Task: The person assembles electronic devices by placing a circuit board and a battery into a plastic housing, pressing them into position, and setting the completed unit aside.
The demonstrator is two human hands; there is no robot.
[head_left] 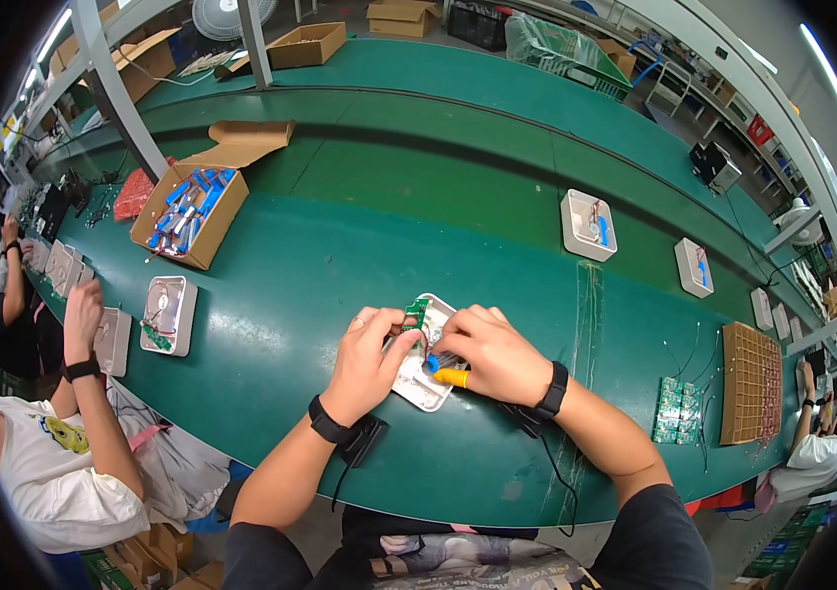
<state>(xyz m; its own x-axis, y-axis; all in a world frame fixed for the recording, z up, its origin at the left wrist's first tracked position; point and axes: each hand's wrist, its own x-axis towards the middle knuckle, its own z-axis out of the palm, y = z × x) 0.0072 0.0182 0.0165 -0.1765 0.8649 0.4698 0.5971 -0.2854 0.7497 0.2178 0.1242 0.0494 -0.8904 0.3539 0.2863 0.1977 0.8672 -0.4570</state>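
- At the near middle of the worktop (271,295), a white case (425,395) lies open beneath both hands.
- Left hand (364,356): grasping a green circuit board (418,313) between thumb and fingers, above the far part of the case.
- Right hand (497,354): fingers bent down over the case, at a blue part (431,364); cannot tell whether they grip it. One digit wears a yellow finger cover (452,378).
- Left side: a cardboard box (217,233) with its flap open contains blue cells (182,211); nearer the person stands a second white case (189,320) with a green board inside.
- Right side: a group of green boards (677,411) with wires lies near a brown divided tray (733,379).
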